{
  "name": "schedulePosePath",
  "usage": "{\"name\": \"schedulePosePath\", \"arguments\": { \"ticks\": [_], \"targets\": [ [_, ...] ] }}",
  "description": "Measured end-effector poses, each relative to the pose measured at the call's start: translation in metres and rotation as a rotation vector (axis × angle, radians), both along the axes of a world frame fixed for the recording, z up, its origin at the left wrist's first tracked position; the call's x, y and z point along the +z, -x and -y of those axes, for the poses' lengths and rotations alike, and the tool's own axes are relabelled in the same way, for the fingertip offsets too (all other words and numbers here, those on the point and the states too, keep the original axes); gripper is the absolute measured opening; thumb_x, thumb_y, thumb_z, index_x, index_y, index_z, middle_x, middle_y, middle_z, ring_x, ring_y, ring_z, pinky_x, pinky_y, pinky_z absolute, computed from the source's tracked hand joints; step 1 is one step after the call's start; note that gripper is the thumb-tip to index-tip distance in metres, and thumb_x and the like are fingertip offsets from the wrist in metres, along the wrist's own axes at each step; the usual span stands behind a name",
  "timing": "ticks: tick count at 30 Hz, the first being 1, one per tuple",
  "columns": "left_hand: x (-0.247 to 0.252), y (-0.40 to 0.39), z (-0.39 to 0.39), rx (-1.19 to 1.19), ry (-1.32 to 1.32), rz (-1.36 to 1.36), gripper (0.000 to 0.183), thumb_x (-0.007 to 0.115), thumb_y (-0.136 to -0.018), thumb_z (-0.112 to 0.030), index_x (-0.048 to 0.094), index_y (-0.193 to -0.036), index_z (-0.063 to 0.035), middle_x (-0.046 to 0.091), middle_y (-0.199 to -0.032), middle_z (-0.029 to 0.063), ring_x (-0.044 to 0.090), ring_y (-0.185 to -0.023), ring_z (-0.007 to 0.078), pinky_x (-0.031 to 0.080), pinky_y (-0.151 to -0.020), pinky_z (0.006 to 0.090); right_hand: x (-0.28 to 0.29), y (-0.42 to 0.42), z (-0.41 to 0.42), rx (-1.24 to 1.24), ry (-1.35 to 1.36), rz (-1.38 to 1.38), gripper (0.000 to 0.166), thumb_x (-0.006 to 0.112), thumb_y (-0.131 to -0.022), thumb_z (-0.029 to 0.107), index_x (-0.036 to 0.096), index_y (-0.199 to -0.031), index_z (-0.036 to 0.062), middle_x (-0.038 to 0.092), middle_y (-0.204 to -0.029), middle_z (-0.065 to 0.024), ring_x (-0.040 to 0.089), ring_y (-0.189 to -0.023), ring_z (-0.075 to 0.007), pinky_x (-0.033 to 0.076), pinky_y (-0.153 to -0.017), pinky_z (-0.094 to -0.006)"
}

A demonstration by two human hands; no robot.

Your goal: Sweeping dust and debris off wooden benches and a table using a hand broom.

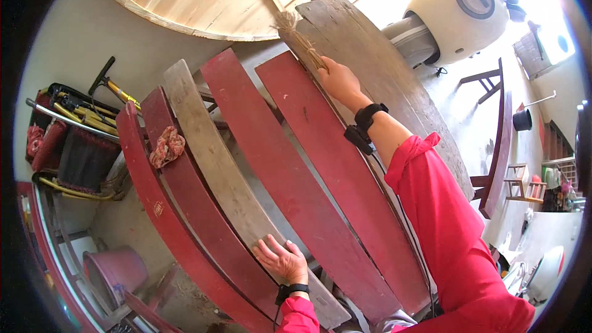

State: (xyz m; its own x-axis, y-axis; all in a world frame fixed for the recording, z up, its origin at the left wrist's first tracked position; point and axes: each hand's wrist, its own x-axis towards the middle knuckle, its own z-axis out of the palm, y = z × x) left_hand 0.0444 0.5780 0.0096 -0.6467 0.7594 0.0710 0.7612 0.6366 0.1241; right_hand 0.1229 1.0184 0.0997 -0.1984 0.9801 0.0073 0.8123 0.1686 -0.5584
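Observation:
My right hand (340, 81) grips a small bundled straw whisk (296, 31) by its tied handle. The splayed tip of the whisk lies at the far end of a wide weathered wooden board (388, 69). Lower down, my left hand (281, 259) rests with spread fingers on a narrow bare-wood bench (217, 152). To the right of that bench are two red-painted benches, one nearer (273, 162) and one beside the weathered board (323, 148). Left of it stand a darker red bench (208, 199) and an outermost red bench (157, 212). A crumpled patterned rag (167, 147) lies across the left pair.
A large round wooden panel (194, 0) leans at the far side. Top right stands a cream rounded appliance (455, 18). Another dark red bench (499, 148) lies on its side at right. Folded chairs (85, 148), a hand pump (115, 88) and a pink bucket (115, 270) are at left.

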Motion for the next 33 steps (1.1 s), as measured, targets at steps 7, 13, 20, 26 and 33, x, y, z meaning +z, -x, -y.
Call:
{"name": "schedulePosePath", "arguments": {
  "ticks": [7,13,20,26,33],
  "targets": [
    [0.005,0.002,-0.001,-0.003,-0.004,-0.021,0.055,0.058,-0.086,-0.022,0.040,-0.133,-0.0025,0.034,-0.140,0.0229,0.031,-0.131,0.0445,0.029,-0.107,0.0570,-0.003,-0.025,-0.004,-0.255,-0.099,-0.003,0.036,0.046,-0.092,0.031,0.053,-0.124,0.0149,0.066,-0.101,-0.0229,0.062,-0.097,-0.0415,0.047,-0.081,-0.0521],
    [0.003,0.002,-0.001,-0.024,-0.007,-0.042,0.055,0.058,-0.086,-0.022,0.039,-0.134,-0.0038,0.033,-0.140,0.0228,0.032,-0.130,0.0449,0.029,-0.106,0.0574,-0.011,-0.026,-0.018,-0.100,-0.023,0.032,0.034,0.047,-0.091,0.030,0.056,-0.119,0.0130,0.066,-0.101,-0.0213,0.062,-0.097,-0.0399,0.048,-0.082,-0.0508],
    [-0.003,0.003,0.003,-0.011,-0.022,-0.032,0.057,0.057,-0.087,-0.023,0.037,-0.136,-0.0039,0.031,-0.141,0.0230,0.029,-0.132,0.0448,0.028,-0.106,0.0583,0.006,0.000,-0.014,0.061,-0.103,-0.047,0.031,0.049,-0.091,0.031,0.058,-0.114,0.0128,0.066,-0.101,-0.0198,0.062,-0.096,-0.0398,0.048,-0.081,-0.0503],
    [0.006,0.004,-0.001,-0.015,0.005,-0.006,0.056,0.057,-0.087,-0.022,0.036,-0.136,-0.0043,0.032,-0.139,0.0232,0.030,-0.131,0.0459,0.028,-0.105,0.0592,0.009,-0.023,-0.017,-0.287,-0.021,0.019,0.043,0.049,-0.090,0.031,0.053,-0.130,0.0152,0.064,-0.110,-0.0212,0.060,-0.104,-0.0389,0.047,-0.087,-0.0470],
    [0.005,0.004,-0.002,-0.036,-0.005,-0.015,0.057,0.058,-0.086,-0.022,0.036,-0.135,-0.0044,0.032,-0.139,0.0231,0.031,-0.130,0.0466,0.029,-0.105,0.0594,0.011,0.014,-0.029,0.011,0.035,-0.020,0.034,0.048,-0.089,0.029,0.059,-0.119,0.0159,0.066,-0.104,-0.0190,0.062,-0.099,-0.0382,0.048,-0.084,-0.0491]
  ]
}}
